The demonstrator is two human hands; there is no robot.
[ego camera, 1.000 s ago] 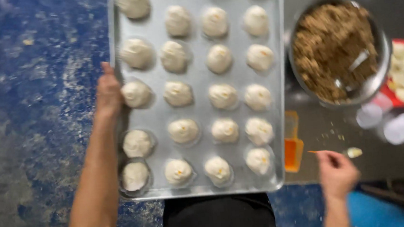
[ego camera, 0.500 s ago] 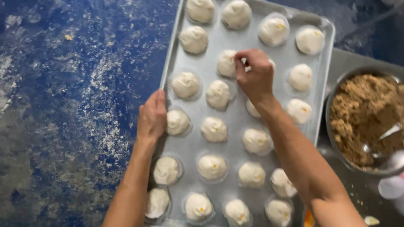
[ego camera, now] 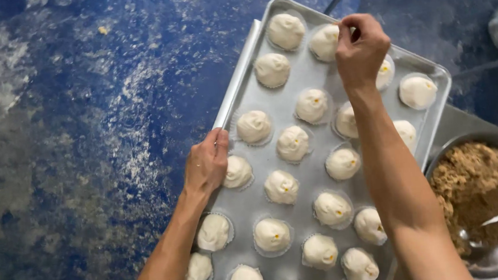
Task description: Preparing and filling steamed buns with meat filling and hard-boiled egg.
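1. Right hand (ego camera: 361, 47) had moved up to the baking tray's (ego camera: 248, 207) far edge, fingertips pinched above a dough ball (ego camera: 325, 41).
2. Left hand (ego camera: 206, 164) gripped the tray's left rim.
3. Bowl of brown filling (ego camera: 479, 194) sat by its right edge.

Mottled blue floor (ego camera: 67, 129), white-dusted

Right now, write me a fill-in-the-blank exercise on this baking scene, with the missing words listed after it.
1. The left hand grips the ______ edge of the metal tray.
2. The right hand is pinched shut above the dough balls at the tray's ______ end.
3. Each dough ball sits in a paper ______.
4. The metal bowl beside the tray holds a ______ crumbly filling.

Missing words: left; far; cup; brown
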